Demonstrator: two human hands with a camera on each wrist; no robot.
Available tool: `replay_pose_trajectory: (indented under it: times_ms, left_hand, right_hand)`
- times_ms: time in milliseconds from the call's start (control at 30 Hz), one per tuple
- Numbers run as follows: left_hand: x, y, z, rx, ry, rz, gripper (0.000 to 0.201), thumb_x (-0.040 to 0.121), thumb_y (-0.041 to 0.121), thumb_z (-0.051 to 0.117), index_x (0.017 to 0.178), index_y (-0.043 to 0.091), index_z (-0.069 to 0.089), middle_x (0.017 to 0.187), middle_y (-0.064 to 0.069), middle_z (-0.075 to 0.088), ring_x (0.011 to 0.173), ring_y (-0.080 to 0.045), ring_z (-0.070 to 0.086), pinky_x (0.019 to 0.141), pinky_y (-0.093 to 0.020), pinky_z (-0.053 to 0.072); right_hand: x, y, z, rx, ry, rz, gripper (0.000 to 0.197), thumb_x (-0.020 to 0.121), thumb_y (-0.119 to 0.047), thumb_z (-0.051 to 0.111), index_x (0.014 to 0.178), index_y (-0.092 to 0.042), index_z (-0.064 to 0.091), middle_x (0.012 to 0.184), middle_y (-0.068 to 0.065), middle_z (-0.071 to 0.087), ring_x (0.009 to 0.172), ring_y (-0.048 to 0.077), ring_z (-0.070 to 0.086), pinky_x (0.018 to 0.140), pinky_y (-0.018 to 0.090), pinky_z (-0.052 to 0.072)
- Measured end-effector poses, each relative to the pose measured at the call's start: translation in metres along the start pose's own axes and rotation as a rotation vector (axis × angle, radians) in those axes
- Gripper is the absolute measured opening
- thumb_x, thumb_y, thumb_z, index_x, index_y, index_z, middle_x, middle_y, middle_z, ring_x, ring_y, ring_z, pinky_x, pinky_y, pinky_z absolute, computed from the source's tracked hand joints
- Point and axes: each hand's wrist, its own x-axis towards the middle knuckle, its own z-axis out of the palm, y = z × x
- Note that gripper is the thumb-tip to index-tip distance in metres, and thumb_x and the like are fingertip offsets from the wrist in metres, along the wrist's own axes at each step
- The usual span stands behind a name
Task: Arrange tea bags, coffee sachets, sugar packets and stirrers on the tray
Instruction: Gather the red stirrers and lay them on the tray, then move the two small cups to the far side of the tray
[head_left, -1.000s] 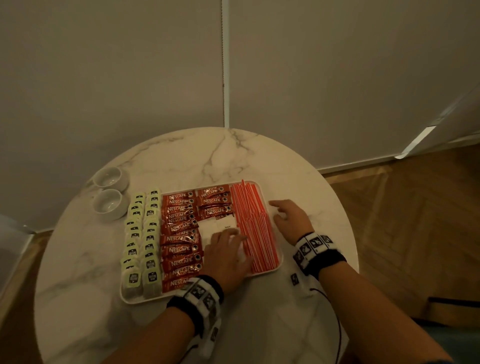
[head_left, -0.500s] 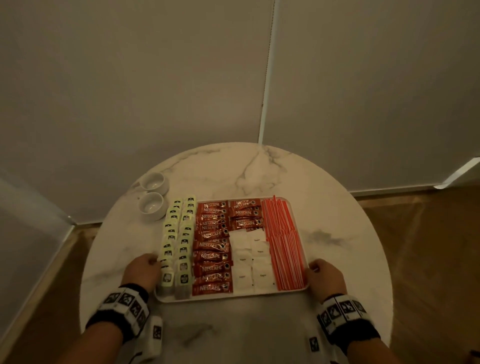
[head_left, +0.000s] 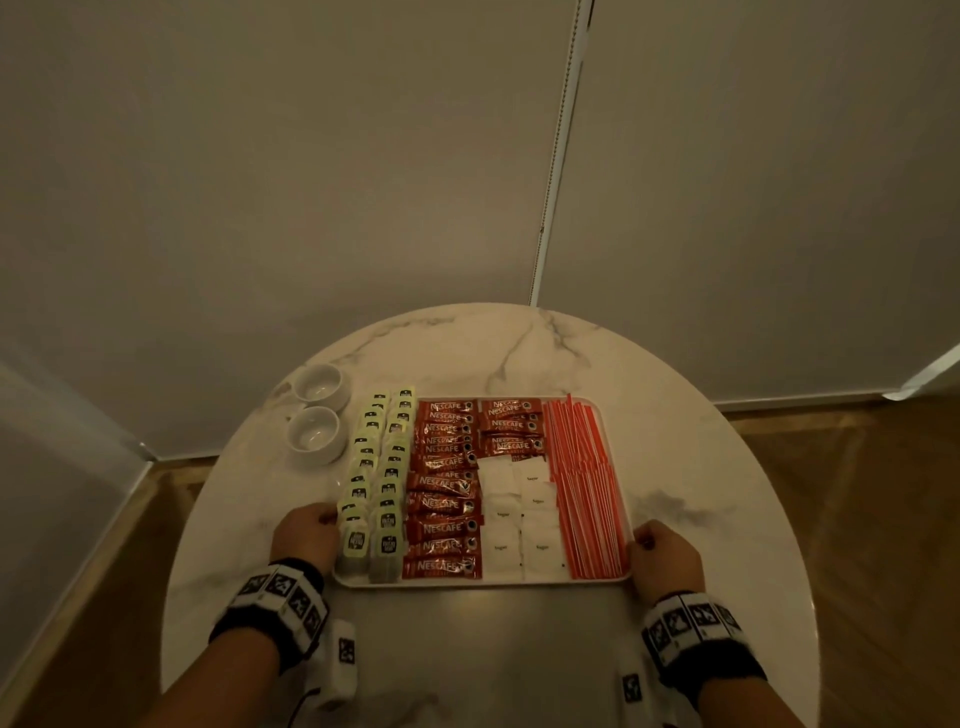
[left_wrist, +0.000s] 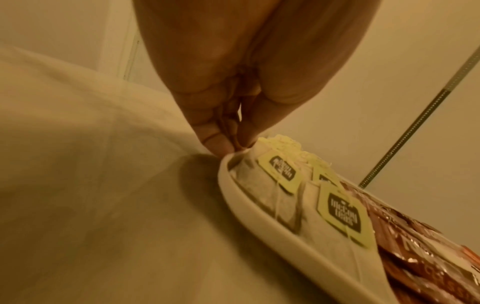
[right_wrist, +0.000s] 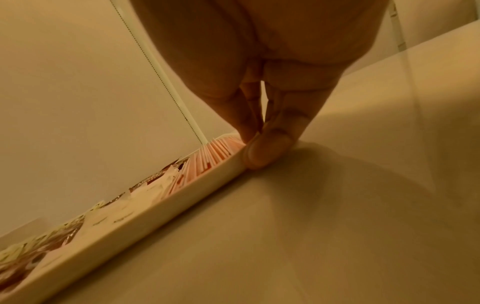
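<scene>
One round marble tabletop (head_left: 467, 353) is seen from the head view, and a white rectangular tray (head_left: 483, 583) is set on its near half. The tray is filled in columns. Two rows of tea bags (head_left: 376, 483) with yellow-green tags are laid along its left side. Red coffee sachets (head_left: 441, 483) are stacked just to their right, with a shorter second stack at the far end. White sugar packets (head_left: 519, 519) are placed in the near middle, and red stirrers (head_left: 587, 488) are lined up along the right side. Two small white bowls (head_left: 316, 415) are stood on the tabletop just beyond the tray's far left corner, apart from it.

The tray's left edge is held by the left hand (head_left: 306, 535); in the left wrist view the rim (left_wrist: 259, 214) is pinched between thumb and fingertips (left_wrist: 218, 144), so this grip is closed on the tray. The right edge is held by the right hand (head_left: 665, 556); in the right wrist view the thumb (right_wrist: 267, 152) is pressed on the outside wall of the tray and the fingers are laid over the rim beside the stirrers, so that grip is likewise closed on the tray.
</scene>
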Motion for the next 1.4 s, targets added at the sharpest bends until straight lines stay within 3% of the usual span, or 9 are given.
replay_pose_trajectory:
  times_ms: [200, 333, 567, 800, 933, 1033, 1167, 1267, 1400]
  left_hand:
    - [0.013, 0.017, 0.002, -0.095, 0.02, 0.021, 0.034, 0.086, -0.001, 0.048, 0.105, 0.013, 0.073, 0.107, -0.009, 0.071, 0.099, -0.027, 0.061, 0.088, -0.032, 0.045]
    - [0.011, 0.03, 0.001, -0.135, 0.055, 0.021, 0.031, 0.089, -0.001, 0.048, 0.108, 0.008, 0.071, 0.11, -0.009, 0.068, 0.109, -0.03, 0.058, 0.086, -0.028, 0.038]
    - [0.025, 0.029, 0.001, -0.123, 0.043, 0.071, 0.033, 0.089, 0.005, 0.048, 0.11, 0.018, 0.07, 0.108, -0.01, 0.07, 0.101, -0.03, 0.06, 0.085, -0.03, 0.043]
    - [0.026, 0.028, 0.002, -0.181, 0.075, 0.026, 0.03, 0.089, 0.007, 0.05, 0.113, 0.013, 0.068, 0.114, -0.01, 0.067, 0.106, -0.03, 0.058, 0.089, -0.032, 0.042]
    - [0.031, 0.026, -0.005, -0.324, 0.219, -0.063, 0.022, 0.081, 0.012, 0.062, 0.102, 0.007, 0.058, 0.107, -0.015, 0.06, 0.096, -0.031, 0.056, 0.083, -0.035, 0.043]
    - [0.038, 0.023, -0.017, -0.414, 0.327, -0.054, 0.047, 0.064, 0.029, 0.076, 0.097, 0.005, 0.052, 0.103, -0.014, 0.053, 0.09, -0.033, 0.054, 0.08, -0.043, 0.047]
    - [0.047, 0.028, -0.035, -0.283, 0.341, -0.008, 0.08, 0.059, 0.033, 0.086, 0.123, 0.007, 0.048, 0.127, -0.015, 0.043, 0.116, -0.033, 0.044, 0.097, -0.048, 0.043]
    - [0.057, 0.032, -0.039, -0.209, 0.31, 0.045, 0.095, 0.056, 0.037, 0.088, 0.134, 0.012, 0.04, 0.138, -0.012, 0.04, 0.127, -0.033, 0.038, 0.103, -0.049, 0.038]
    - [0.078, 0.033, -0.034, -0.075, 0.19, 0.1, 0.105, 0.047, 0.055, 0.086, 0.135, 0.023, 0.038, 0.136, -0.005, 0.045, 0.125, -0.03, 0.044, 0.102, -0.049, 0.041]
  right_hand:
    - [0.024, -0.017, -0.002, -0.002, 0.009, -0.006, 0.011, 0.089, -0.007, 0.052, 0.092, -0.008, 0.062, 0.095, 0.017, 0.067, 0.081, 0.029, 0.058, 0.068, 0.026, 0.038]
    - [0.035, -0.029, -0.002, -0.001, 0.011, 0.011, 0.02, 0.091, -0.007, 0.05, 0.106, -0.005, 0.063, 0.103, 0.018, 0.067, 0.094, 0.032, 0.062, 0.076, 0.029, 0.044]
    - [0.047, -0.042, -0.003, -0.027, 0.024, 0.013, 0.021, 0.092, -0.009, 0.05, 0.106, -0.004, 0.064, 0.104, 0.018, 0.067, 0.097, 0.033, 0.061, 0.074, 0.027, 0.038]
    - [0.051, -0.041, -0.008, -0.011, 0.012, 0.017, 0.018, 0.09, -0.016, 0.056, 0.101, -0.005, 0.066, 0.1, 0.016, 0.068, 0.087, 0.03, 0.06, 0.077, 0.03, 0.045]
    - [0.047, -0.057, -0.018, 0.049, 0.064, -0.003, 0.038, 0.088, -0.033, 0.06, 0.118, -0.009, 0.057, 0.12, 0.016, 0.054, 0.094, 0.031, 0.059, 0.079, 0.033, 0.044]
    - [0.043, -0.094, -0.016, 0.094, 0.127, -0.158, 0.039, 0.088, -0.034, 0.059, 0.121, -0.013, 0.054, 0.119, 0.009, 0.049, 0.099, 0.027, 0.057, 0.087, 0.037, 0.048]
    - [0.039, -0.169, 0.008, 0.175, 0.086, -0.46, 0.028, 0.086, -0.032, 0.064, 0.112, -0.022, 0.059, 0.106, -0.005, 0.054, 0.099, 0.016, 0.055, 0.092, 0.037, 0.05]
    - [0.032, -0.23, 0.033, 0.167, -0.029, -0.629, 0.03, 0.087, -0.026, 0.061, 0.117, -0.025, 0.059, 0.116, -0.001, 0.056, 0.109, 0.019, 0.051, 0.098, 0.04, 0.046]
    - [0.019, -0.296, 0.075, 0.02, -0.124, -0.817, 0.042, 0.087, -0.014, 0.054, 0.127, -0.026, 0.054, 0.126, 0.006, 0.051, 0.118, 0.025, 0.043, 0.102, 0.037, 0.036]
